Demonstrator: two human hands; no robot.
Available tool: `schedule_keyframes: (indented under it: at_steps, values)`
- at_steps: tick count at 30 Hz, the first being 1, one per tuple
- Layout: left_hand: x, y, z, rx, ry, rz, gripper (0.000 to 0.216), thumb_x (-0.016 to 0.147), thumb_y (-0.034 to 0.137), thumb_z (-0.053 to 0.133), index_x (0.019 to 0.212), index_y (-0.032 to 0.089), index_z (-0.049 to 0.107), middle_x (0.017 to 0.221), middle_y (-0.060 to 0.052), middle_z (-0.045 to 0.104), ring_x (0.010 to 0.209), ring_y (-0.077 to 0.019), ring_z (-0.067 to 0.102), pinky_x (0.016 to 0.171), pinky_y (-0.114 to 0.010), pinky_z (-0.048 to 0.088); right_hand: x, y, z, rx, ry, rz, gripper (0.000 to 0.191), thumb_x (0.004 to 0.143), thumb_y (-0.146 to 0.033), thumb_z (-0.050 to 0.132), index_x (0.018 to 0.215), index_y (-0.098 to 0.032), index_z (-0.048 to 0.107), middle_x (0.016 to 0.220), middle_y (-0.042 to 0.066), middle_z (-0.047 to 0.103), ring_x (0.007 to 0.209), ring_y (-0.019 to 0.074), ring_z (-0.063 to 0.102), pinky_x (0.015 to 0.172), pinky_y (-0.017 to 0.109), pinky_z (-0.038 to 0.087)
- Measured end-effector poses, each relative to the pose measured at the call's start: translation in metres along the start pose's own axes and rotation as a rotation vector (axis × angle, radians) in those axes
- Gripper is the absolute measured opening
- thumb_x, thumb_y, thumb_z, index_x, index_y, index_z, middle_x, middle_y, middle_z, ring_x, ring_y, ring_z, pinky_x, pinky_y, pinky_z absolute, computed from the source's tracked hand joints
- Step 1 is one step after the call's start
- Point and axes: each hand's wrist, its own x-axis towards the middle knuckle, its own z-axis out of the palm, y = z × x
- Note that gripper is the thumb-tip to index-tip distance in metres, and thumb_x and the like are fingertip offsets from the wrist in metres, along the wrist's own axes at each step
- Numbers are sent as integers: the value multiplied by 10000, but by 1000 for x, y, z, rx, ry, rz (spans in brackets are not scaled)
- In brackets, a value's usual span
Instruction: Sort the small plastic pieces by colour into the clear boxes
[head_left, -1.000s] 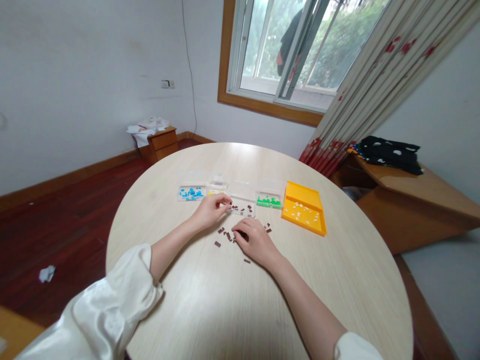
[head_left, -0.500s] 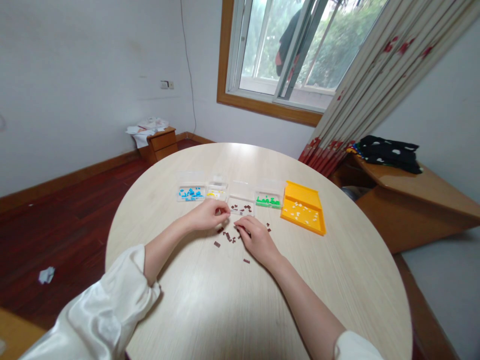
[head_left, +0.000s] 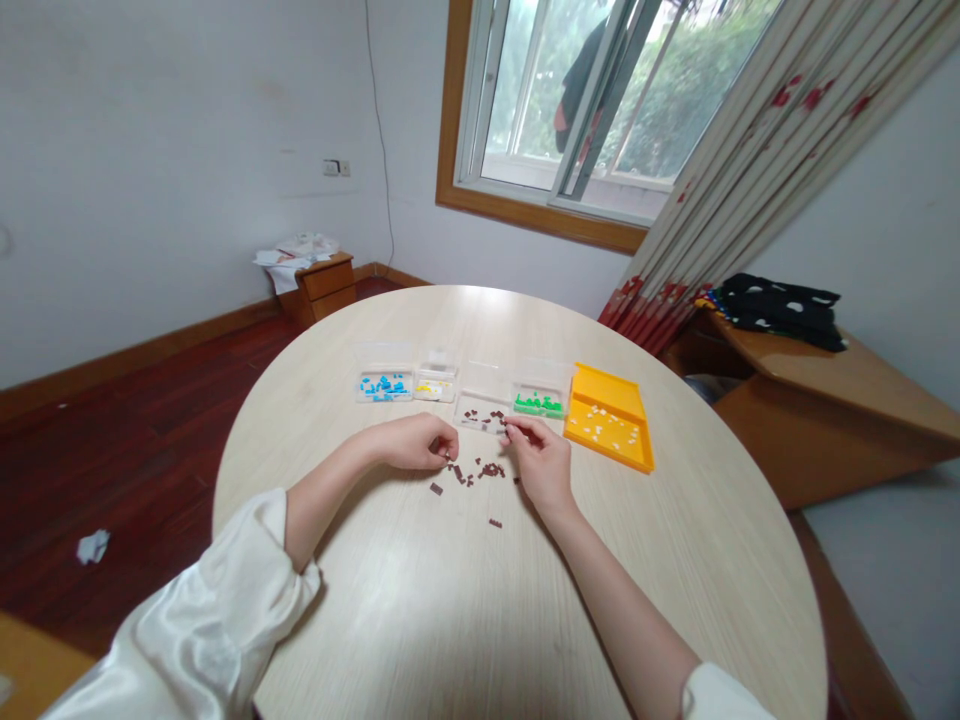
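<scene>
Several small dark brown pieces [head_left: 480,472] lie scattered on the round pale wooden table [head_left: 450,620]. My left hand [head_left: 416,443] rests curled at their left edge, fingertips pinched down on a piece. My right hand [head_left: 541,460] is pinched at the near rim of a clear box [head_left: 484,406] that holds more brown pieces; what its fingertips hold is too small to make out. Clear boxes beside it hold blue pieces [head_left: 383,385], yellow pieces [head_left: 435,386] and green pieces [head_left: 538,402]. An orange tray [head_left: 609,417] with white pieces sits at the right end of the row.
A low wooden bench [head_left: 840,395] with dark folded cloth [head_left: 784,305] stands right of the table, under a curtain [head_left: 750,160]. A small cabinet [head_left: 324,285] heaped with paper stands by the far wall. Crumpled paper [head_left: 93,546] lies on the red floor.
My left hand drew back from the brown-piece box to the loose pieces. My right hand rose from the loose pieces to the front edge of that box.
</scene>
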Motion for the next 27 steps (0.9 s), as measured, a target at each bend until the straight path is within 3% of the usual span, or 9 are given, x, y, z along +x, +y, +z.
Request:
schedule_keyframes:
  at_steps: [10, 18, 23, 27]
  values:
    - [3, -2, 6, -15, 116, 3, 185, 656, 94, 494, 769, 147, 631, 617, 15, 557, 562, -101, 478, 544, -202, 337, 6, 9, -6, 2, 123, 46, 245, 730, -343, 611, 843, -152, 715, 881, 92, 719, 784, 202, 666, 776, 392, 533]
    - [6, -5, 9, -10, 138, 8, 151, 694, 120, 508, 788, 144, 624, 635, 8, 561, 573, -108, 483, 564, -218, 354, 5, 7, -4, 119, 98, 99, 352, 754, -431, 613, 951, -157, 714, 1093, 116, 682, 1077, 238, 596, 1010, 487, 395]
    - [6, -4, 9, -19, 182, 25, 123, 716, 132, 510, 779, 144, 615, 651, 1, 560, 588, -111, 482, 573, -223, 365, 4, 5, 0, 383, 53, 188, 340, 736, -407, 621, 979, -184, 701, 1179, 84, 642, 1137, 224, 565, 1016, 453, 415]
    - [10, -6, 9, -28, 296, 36, 112, 750, 171, 515, 792, 152, 616, 691, -17, 584, 622, -120, 490, 605, -242, 378, 5, 5, -1, 321, 44, 171, 298, 745, -320, 563, 975, -184, 693, 1156, 77, 652, 1108, 218, 577, 990, 444, 435]
